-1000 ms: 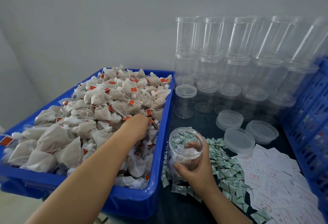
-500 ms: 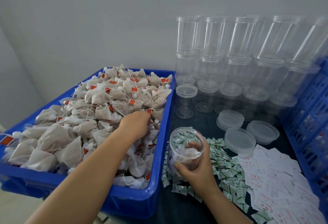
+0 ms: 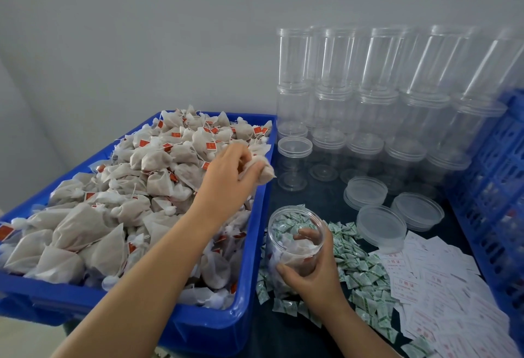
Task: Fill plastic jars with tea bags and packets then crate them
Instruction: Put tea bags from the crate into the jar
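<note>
Holding a tea bag (image 3: 262, 169) pinched between thumb and fingers, the left hand (image 3: 226, 176) is raised above the right edge of the blue bin (image 3: 249, 278). This bag is lifted free of the heap and sits just over the bin's rim, toward the side where the jars are.

The bin is filled high with tea bags (image 3: 119, 201), each one a pale pouch of brown tea with a white string, many with a small red tag.

The right hand (image 3: 314, 275) is wrapped around an open clear plastic jar (image 3: 295, 241) that stands on the dark tabletop (image 3: 320, 201), just beside the bin. The thumb lies on the near side and the fingertips (image 3: 307, 234) show through the far wall. The jar leans a little toward the bin, and some tea bags lie already in its lower part.

Around the jar's base and to its right lies a pile of small green-and-white packets (image 3: 357, 264). Further right, white slips with red print (image 3: 442, 295) are spread over the table, some overlapping.

Behind these, three clear lids (image 3: 381, 225) lie flat, near each other. At the back, against the grey wall, empty clear jars (image 3: 397, 119) stand in rows and are stacked on each other; one short jar (image 3: 295, 159) stands alone in front at the left, close to the bin's corner. A blue lattice crate (image 3: 493, 182) fills the right edge of the view.
</note>
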### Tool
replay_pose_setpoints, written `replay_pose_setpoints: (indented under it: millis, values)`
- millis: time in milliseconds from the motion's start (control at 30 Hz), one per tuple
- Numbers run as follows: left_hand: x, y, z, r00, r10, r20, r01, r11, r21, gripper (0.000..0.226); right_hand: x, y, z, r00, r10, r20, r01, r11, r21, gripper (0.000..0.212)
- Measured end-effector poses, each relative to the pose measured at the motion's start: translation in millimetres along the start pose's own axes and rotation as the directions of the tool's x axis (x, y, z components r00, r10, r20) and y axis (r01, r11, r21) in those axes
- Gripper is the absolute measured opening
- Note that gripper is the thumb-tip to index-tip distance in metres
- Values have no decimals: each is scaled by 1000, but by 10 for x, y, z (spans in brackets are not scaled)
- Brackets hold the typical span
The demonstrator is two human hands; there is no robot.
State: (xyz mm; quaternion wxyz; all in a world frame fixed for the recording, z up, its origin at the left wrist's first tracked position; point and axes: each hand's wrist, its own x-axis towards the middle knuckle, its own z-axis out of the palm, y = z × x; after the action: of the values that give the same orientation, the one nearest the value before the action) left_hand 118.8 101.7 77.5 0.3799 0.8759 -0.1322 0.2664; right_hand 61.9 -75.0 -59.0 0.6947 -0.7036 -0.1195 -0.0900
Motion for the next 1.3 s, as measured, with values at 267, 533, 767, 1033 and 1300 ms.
replay_pose_setpoints:
  millis: [267,533,767,1033,1300]
  values:
    - [-140,228,109,934,250,256,-188,952,-241,17,12,48,-2,1000,28,-5,-27,1000,9,93]
    - [-163,204,194,817,340,466,-309,940,-144,11,32,57,-3,1000,-6,-5,6,999,35,88]
    - [-159,205,202,721,319,615,-379,925,-35,8,35,34,-1,999,-35,15,34,997,63,92]
    - [-162,194,207,671,313,672,-414,910,-11,9,41,43,-3,999,-35,11,34,998,54,89]
    - [-189,224,219,665,323,674,-402,915,-42,18,41,81,-14,999,-32,-5,32,999,18,88]
